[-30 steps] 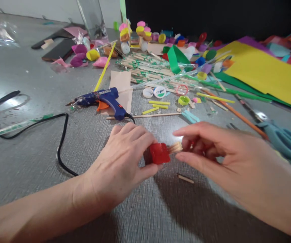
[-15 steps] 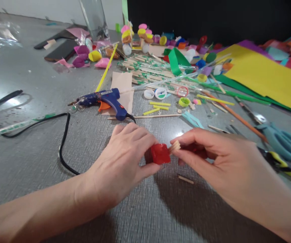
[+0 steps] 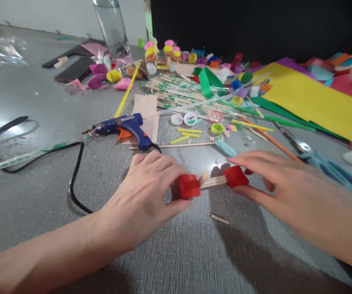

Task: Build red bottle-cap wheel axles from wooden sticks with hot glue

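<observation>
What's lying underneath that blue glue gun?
Beige paper shows on both sides of the glue gun, and a thin stick pokes out either side of its handle. Anything directly beneath the gun is covered.

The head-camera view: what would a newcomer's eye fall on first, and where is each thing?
First, probably, the small, glossy red piece in the left hand and a second red piece at the right hand, with short, pale wooden sticks between them, near the centre. Next, the blue glue gun with an orange trigger beyond the left hand, and the large, flat yellow sheet at the far right.
</observation>
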Tool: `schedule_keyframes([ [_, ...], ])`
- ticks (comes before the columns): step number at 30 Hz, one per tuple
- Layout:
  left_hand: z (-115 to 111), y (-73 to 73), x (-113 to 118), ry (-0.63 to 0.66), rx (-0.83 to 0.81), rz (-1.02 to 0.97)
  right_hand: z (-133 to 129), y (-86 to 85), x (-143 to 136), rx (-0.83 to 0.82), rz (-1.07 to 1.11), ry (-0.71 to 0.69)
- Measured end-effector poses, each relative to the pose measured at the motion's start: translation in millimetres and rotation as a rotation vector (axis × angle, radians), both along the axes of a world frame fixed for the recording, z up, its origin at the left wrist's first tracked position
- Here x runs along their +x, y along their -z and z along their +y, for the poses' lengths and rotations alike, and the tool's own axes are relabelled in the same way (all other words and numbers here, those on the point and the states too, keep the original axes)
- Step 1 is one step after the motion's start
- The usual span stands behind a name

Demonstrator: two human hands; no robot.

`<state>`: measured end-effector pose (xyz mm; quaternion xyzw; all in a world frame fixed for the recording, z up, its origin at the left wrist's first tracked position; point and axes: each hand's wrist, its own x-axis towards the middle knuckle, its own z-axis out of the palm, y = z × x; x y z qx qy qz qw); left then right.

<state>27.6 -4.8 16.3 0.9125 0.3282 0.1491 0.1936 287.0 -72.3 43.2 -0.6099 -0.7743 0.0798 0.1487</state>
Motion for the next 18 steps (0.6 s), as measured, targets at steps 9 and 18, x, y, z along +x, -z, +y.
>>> schedule_keyframes([
  [9,6.3,0.8,-1.9,-0.021,-0.019,-0.053,-9.9,0.7,-6.5,-0.202,-0.062,0.021],
  [18,9.4,0.7,-0.1,-0.022,-0.094,-0.141,-19.9,4.5,-14.6,-0.178,0.133,0.056],
])
